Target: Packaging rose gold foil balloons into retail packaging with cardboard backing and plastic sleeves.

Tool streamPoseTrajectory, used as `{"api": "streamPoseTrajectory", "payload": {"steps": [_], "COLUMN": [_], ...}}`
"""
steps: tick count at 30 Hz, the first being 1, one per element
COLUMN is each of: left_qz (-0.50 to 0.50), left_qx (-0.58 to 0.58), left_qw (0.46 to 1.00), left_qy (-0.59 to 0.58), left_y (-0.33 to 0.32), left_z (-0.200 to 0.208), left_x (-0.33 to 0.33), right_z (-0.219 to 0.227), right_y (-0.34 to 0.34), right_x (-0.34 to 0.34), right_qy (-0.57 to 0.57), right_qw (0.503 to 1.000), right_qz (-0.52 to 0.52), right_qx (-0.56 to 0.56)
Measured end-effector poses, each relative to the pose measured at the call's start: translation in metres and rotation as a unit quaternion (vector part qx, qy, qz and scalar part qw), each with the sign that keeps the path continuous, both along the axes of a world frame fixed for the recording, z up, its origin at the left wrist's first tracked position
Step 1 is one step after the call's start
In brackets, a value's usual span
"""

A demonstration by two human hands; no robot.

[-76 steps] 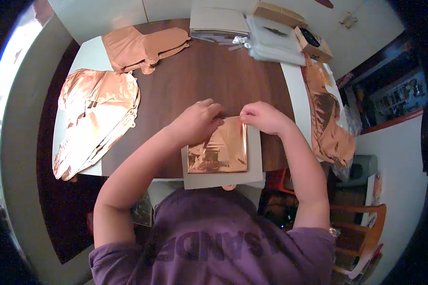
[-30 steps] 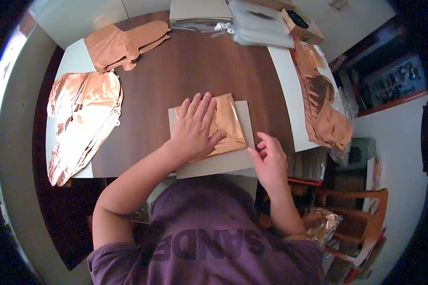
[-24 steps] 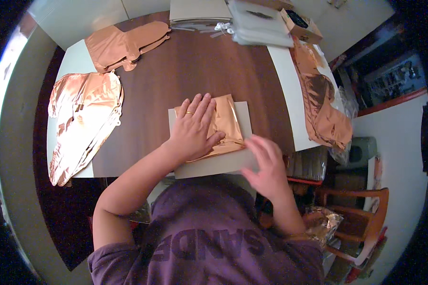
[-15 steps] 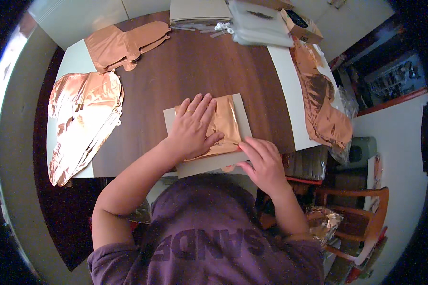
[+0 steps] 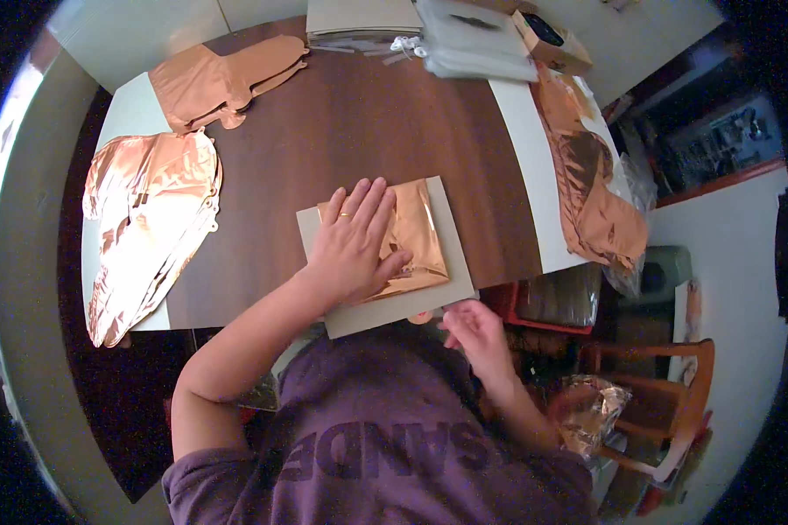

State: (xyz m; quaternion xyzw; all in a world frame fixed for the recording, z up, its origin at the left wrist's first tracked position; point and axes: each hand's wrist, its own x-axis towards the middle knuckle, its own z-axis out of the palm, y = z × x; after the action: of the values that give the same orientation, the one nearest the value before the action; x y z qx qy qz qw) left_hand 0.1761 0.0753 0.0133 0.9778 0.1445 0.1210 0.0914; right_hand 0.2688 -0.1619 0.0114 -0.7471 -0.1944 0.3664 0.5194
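My left hand (image 5: 352, 249) lies flat, fingers stretched out, on a folded sheet of shiny copper-coloured foil (image 5: 425, 241). Under the foil is a grey cardboard sheet (image 5: 454, 234), its near edge sticking out past the table's edge. Just off the near right corner of the cardboard is my right hand (image 5: 477, 337), its fingers curled in; whether anything is between them is hidden. A small round orange piece (image 5: 420, 317) shows below the cardboard, close to those fingertips.
Flat foil balloons lie at the left, one shiny (image 5: 144, 236) and one matte (image 5: 210, 83). More copper foil (image 5: 587, 175) hangs over the right edge. Cardboard sheets (image 5: 359, 17), clear plastic bags (image 5: 473, 44) and an open box (image 5: 552, 44) stand at the back. A wooden chair (image 5: 696, 376) is at right.
My right hand has left the foil's lower right edge and moved down below the cardboard's near edge. The cardboard has turned slightly. My left hand stays pressed on the foil.
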Motion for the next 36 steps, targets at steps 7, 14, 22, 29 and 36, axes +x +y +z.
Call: {"api": "streamPoseTrajectory", "payload": {"steps": [7, 14, 22, 29, 36], "left_qz": [0.008, 0.008, -0.027, -0.09, -0.084], "left_qx": [-0.024, -0.045, -0.156, -0.031, -0.037], "left_qw": [0.999, 0.996, 0.985, 0.995, 0.995], "left_qy": [-0.024, -0.076, -0.071, -0.041, -0.033], "left_y": [-0.018, -0.019, 0.004, -0.003, -0.005], "left_z": [-0.001, 0.008, 0.013, 0.007, 0.006], "left_x": [-0.008, -0.012, -0.018, -0.031, -0.032], "right_z": [0.008, -0.005, -0.007, -0.001, 0.012], "right_y": [0.029, 0.033, 0.029, 0.034, 0.037], "right_x": [-0.02, -0.024, -0.024, -0.021, -0.018], "right_qy": [0.178, 0.15, 0.115, 0.16, 0.049], "right_qw": [0.964, 0.968, 0.972, 0.956, 0.968], "right_qz": [-0.137, -0.169, -0.191, -0.228, -0.2], "right_qx": [0.142, 0.106, 0.075, 0.095, 0.141]}}
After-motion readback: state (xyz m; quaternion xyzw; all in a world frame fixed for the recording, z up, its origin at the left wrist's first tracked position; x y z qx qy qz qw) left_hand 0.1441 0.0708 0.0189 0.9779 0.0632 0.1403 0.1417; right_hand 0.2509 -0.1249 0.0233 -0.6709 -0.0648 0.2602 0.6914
